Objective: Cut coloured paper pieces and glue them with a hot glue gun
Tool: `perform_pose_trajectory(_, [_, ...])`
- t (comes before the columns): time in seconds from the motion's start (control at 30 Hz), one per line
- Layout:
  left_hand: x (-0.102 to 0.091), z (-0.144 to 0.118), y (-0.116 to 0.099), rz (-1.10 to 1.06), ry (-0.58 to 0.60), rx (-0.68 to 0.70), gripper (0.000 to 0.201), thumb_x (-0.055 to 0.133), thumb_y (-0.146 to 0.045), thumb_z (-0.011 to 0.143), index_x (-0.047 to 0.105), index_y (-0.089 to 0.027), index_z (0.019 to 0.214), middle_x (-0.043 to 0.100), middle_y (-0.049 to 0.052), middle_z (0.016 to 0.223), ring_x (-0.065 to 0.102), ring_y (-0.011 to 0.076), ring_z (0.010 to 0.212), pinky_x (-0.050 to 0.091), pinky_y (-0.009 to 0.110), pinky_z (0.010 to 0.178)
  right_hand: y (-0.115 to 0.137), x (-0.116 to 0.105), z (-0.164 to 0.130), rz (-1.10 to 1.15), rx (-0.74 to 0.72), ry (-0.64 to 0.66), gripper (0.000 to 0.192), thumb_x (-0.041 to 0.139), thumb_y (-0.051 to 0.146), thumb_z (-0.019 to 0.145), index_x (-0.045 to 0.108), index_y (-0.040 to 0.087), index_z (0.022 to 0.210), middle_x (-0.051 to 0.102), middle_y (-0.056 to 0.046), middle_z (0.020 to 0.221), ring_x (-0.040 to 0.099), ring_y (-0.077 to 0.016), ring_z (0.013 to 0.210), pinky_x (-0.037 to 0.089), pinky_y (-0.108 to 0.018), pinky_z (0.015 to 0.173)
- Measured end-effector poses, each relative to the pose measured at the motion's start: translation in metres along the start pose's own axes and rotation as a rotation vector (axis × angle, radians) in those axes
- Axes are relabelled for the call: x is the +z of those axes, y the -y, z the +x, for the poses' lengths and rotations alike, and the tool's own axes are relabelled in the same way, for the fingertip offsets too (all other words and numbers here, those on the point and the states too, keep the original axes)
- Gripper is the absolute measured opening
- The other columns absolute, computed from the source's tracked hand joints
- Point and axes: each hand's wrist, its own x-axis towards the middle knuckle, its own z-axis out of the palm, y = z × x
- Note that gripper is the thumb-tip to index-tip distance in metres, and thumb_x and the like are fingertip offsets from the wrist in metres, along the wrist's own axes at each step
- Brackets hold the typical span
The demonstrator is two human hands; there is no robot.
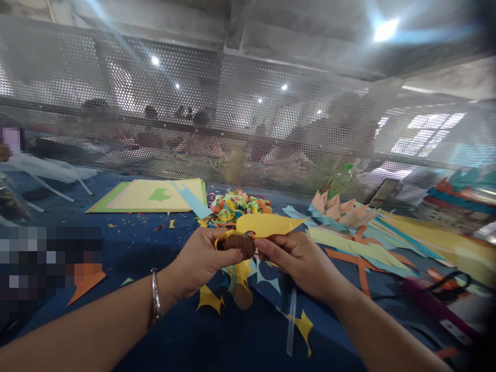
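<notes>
We work at a dark blue table (163, 336) strewn with paper scraps, a perforated metal screen (248, 113) standing across the far side. Far left lies a stack of coloured sheets (149, 196). Near the middle, our left hand (201, 261) pinches a brown disc (239, 243) between thumb and fingers; just right, our right hand (300, 261) pinches the yellow paper strip (265, 223) curling around it. Pulling too hard could tear the thin strip, or it could slip off the disc.
</notes>
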Motion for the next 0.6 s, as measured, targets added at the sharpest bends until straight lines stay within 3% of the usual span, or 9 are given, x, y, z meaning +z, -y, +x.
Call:
perform_pose_trajectory(0.3, [-0.0005,0.0002,-0.0023,-0.011,-0.003,0.042,0.009,0.070,-0.014,0.066,0.074,-0.020,0.071,0.064,-0.004,0.063,0.050,0.0078,0.060,0.039,0.024,0.067,-0.0001,-0.0007,-0.0009,-0.004,-0.020,-0.018,0.044,0.047,0.050,0.087,0.061,0.017,0.063,0.034,0.006,0.049,0.028,-0.0079,0.044,0.022,-0.023,0.041])
perform_pose_trajectory(0.6, [-0.0014,-0.0014,-0.0033,0.026,0.030,0.036,0.012,0.066,-0.013,0.069,0.074,-0.023,0.068,0.066,-0.004,0.067,0.051,0.0079,0.065,0.039,0.022,0.072,-0.0005,-0.0014,-0.0006,-0.052,-0.038,-0.012,0.044,0.046,0.048,0.089,0.062,0.016,0.064,0.039,0.004,0.051,0.033,-0.0085,0.047,0.026,-0.023,0.044])
